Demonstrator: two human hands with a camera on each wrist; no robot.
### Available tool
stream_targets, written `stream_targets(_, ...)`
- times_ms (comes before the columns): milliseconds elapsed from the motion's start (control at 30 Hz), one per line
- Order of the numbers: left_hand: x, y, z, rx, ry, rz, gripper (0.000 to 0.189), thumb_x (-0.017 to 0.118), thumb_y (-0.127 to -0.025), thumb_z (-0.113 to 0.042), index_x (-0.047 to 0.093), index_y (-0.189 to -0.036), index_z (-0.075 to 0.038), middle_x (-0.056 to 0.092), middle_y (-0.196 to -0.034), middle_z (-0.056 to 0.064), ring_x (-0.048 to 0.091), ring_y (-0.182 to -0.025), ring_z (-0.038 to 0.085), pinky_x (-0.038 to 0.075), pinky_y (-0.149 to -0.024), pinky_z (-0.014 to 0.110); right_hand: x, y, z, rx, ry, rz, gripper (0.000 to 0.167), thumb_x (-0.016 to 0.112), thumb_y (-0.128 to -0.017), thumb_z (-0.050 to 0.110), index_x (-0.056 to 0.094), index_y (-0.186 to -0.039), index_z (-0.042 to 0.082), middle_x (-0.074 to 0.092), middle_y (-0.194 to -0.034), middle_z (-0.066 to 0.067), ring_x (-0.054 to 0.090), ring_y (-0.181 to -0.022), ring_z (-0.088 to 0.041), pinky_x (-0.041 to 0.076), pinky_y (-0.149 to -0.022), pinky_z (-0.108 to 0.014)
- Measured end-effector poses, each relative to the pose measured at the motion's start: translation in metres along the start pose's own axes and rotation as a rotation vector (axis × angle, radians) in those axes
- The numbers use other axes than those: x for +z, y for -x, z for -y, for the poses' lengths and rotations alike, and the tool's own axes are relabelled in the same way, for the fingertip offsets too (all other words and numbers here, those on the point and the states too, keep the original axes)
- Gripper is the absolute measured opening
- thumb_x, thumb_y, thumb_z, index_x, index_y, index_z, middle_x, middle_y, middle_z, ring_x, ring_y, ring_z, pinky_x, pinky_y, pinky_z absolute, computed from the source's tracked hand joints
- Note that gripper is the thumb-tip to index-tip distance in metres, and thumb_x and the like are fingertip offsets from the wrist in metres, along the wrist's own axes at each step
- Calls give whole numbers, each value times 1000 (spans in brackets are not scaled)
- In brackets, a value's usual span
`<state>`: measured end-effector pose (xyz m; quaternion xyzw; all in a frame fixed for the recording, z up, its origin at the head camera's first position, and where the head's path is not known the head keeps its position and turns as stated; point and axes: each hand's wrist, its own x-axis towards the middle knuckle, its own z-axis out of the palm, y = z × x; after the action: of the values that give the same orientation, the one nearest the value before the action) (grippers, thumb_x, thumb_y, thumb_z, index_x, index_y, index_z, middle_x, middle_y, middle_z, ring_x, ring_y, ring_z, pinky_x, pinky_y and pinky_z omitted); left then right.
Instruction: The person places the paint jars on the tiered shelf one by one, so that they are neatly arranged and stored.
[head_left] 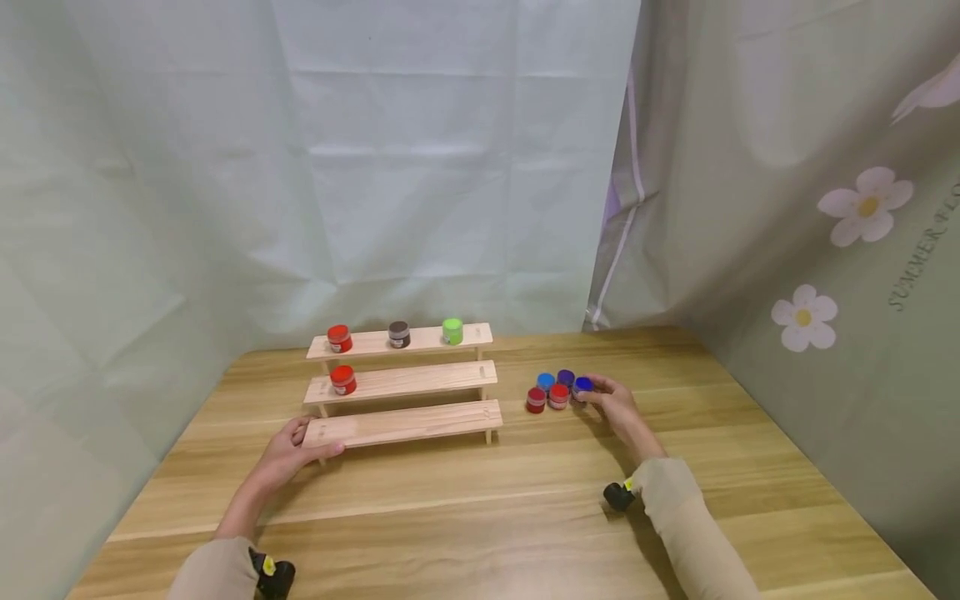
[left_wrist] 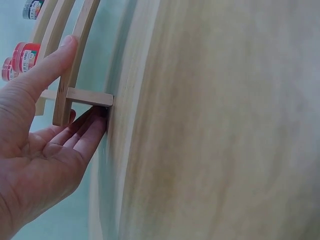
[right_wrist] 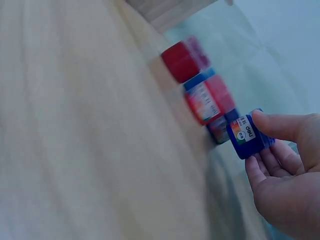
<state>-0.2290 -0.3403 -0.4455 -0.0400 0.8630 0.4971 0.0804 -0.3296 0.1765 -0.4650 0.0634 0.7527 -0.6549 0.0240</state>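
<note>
At the near edge of the scene two sleeves (head_left: 693, 529) lie over the counter (head_left: 450, 525), each with a dark wrist camera (head_left: 619, 497). On the left, the left hand (head_left: 285, 457) grips the left end of the low shelf (head_left: 405, 423) of a wooden rack, thumb on its near edge and the other fingers beneath, by the leg. To the right and a little farther, the right hand (head_left: 617, 410) has its fingers clamped on a blue jar (right_wrist: 244, 137), thumb on one side and the rest opposite; the jar sits at the fingertips, its label showing, though whether its base touches the counter cannot be told. Just left of it stand a red jar (head_left: 558, 397) and a dark red jar (head_left: 536, 402), with a light blue jar (head_left: 546, 381) and a purple jar (head_left: 566, 377) close behind. On the middle shelf (head_left: 416, 380) another red jar (head_left: 343, 381) stands near the left end. The far, top shelf (head_left: 426, 338) bears, left to right, a third red jar (head_left: 339, 339), a black jar (head_left: 399, 335) and a green jar (head_left: 452, 332). Behind hangs a pale curtain (head_left: 420, 183).
</note>
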Motion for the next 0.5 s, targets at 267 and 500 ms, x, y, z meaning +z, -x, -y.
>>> stream_targets(267, 3, -2, -1, -10, 8, -5, 98, 71, -88, -36, 10, -152, 7, 29, -153, 34, 39, -138, 41, 40, -109, 44, -2, 9, 35, -24, -237, 90, 60, 58, -94, 3, 33, -149, -1, 38, -151, -20, 56, -115, -8, 28, -121, -35)
stream_targets(500, 0, -2, -1, -33, 4, -20, 100, 72, -87, -38, 11, -152, 7, 31, -152, 34, 40, -137, 40, 40, -108, 43, 33, 17, 66, -63, -272, 149, 57, 54, -95, -3, 33, -148, -3, 34, -152, -23, 34, -143, -34, 24, -123, -40)
